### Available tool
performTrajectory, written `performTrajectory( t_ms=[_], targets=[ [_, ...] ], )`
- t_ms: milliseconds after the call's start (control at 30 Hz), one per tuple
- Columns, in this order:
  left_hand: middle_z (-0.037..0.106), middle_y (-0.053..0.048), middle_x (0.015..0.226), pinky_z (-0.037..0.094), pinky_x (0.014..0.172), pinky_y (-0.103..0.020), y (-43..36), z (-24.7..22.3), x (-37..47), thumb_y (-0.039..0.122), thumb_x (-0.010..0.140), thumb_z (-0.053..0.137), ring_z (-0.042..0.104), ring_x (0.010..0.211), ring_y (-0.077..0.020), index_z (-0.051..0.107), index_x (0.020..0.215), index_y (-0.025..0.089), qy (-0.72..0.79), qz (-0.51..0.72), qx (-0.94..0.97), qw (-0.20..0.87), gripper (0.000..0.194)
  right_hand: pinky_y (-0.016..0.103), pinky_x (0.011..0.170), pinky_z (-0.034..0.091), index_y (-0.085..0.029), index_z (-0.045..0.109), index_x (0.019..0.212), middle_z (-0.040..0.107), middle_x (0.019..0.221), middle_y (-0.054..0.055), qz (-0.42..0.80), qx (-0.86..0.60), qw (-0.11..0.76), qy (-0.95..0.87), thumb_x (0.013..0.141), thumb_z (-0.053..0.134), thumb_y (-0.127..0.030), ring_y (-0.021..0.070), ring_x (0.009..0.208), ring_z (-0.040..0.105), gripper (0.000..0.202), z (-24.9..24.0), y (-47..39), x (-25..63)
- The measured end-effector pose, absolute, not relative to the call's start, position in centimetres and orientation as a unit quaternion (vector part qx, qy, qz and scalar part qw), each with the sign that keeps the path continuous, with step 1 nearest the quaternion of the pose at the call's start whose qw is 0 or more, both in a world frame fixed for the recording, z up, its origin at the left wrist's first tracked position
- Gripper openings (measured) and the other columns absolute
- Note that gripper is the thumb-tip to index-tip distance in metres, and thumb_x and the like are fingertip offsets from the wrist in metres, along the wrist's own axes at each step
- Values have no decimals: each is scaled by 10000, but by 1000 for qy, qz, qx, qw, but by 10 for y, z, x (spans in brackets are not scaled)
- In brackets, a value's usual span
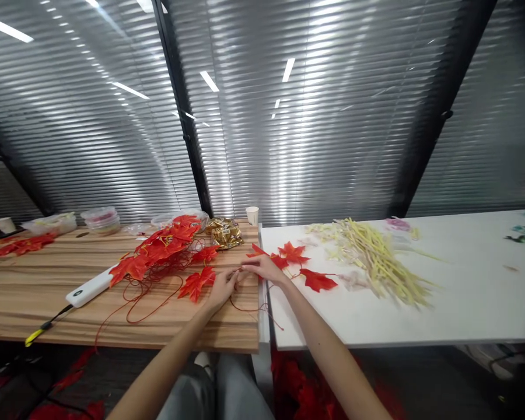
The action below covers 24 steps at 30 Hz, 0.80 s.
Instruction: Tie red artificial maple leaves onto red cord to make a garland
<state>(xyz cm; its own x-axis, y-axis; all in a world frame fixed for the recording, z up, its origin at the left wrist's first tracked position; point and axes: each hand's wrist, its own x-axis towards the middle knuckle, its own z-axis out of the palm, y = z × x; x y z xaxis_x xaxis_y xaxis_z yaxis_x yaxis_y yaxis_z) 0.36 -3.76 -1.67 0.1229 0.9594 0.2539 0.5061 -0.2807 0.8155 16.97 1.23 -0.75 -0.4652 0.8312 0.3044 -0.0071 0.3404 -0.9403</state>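
Head view shows the left hand [223,287] and right hand [266,269] close together above the brown wood-grain table [44,280], fingers pinching a thin red cord [240,308]; a tangled heap of red artificial maple leaves [161,249] lies left, more red leaves [318,280] right, on the smooth white table [472,291].

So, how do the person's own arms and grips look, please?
The left forearm and right forearm look slim and bare; no sleeve, watch or bracelet shows. The left grip and right grip wear no gloves. Any rings or nail polish would be too small to tell.
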Motion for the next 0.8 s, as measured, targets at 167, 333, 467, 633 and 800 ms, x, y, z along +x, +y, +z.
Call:
performTrajectory(
  t_ms=[167, 333, 467, 633, 800],
  targets=[
    [547, -19, 593, 368, 517, -221, -41, -13, 3, 460, 784, 429, 472, 532, -124, 609, 936, 116, 497, 396, 705, 315, 418, 289, 703, 443, -171, 701, 728, 680, 740, 51, 401, -306, 414, -758, 723, 571, -371, 184, 719, 608, 239, -13, 13, 164],
    [518, -2, 545, 336, 450, -206, -37, -15, 0, 507, 766, 438, 437, 464, -103, 601, 857, 112, 500, 415, 677, 345, 437, 250, 631, 422, -170, 696, 728, 662, 703, 39, 412, -301, 410, -755, 687, 614, -377, 164, 670, 584, 227, -10, 12, 164],
    [483, 14, 504, 307, 415, -201, -35, -17, -3, 534, 749, 448, 433, 437, -102, 594, 834, 113, 510, 420, 660, 358, 454, 243, 625, 411, -167, 690, 762, 653, 725, 35, 464, -285, 430, -720, 694, 607, -390, 149, 671, 568, 247, -11, 12, 162],
    [479, 11, 466, 356, 481, -229, -40, -11, -1, 586, 755, 393, 459, 453, -118, 592, 747, 115, 513, 438, 644, 361, 512, 223, 567, 385, -153, 671, 786, 630, 720, 29, 523, -331, 475, -626, 656, 630, -416, 114, 605, 521, 297, -15, 16, 163],
    [417, 30, 423, 332, 477, -232, -38, -14, -4, 628, 777, 277, 422, 420, -113, 590, 809, 101, 497, 456, 615, 408, 614, 205, 570, 388, -152, 643, 812, 615, 754, 30, 557, -331, 529, -548, 644, 638, -431, 102, 623, 521, 326, -19, 22, 168]
  ],
)
